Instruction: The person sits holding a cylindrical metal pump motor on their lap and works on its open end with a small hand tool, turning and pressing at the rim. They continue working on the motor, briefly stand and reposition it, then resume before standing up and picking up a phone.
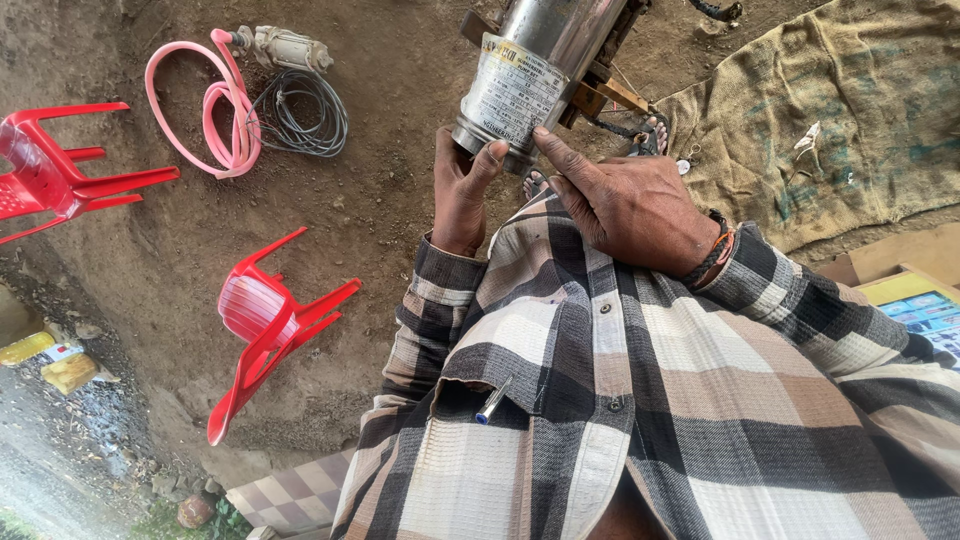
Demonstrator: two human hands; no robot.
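In the head view we look down our own checked shirt [640, 400] at a steel cylinder [545, 65] with a pale label, up at twelve o'clock. It rests in a wooden frame [600, 98] over the dirt ground [400, 230]. Our left hand [462, 195] cups the cylinder's lower rim from seven o'clock, thumb pressed on the edge, fingers wrapped underneath out of sight. Our right hand [635, 205] lies at five o'clock of it, fingers spread, forefinger tip touching the rim just beside the left thumb; a dark band circles that wrist. A pen [493, 402] sticks out of the shirt pocket.

At ten o'clock a pink hose [215, 110] lies coiled, touching a grey cable [305, 125] and a small pump [285, 47]. Two red chairs [270, 320] lie tipped over at nine o'clock, well apart. A burlap sack [840, 130] is spread at two o'clock, and a box [915, 290] shows at three.
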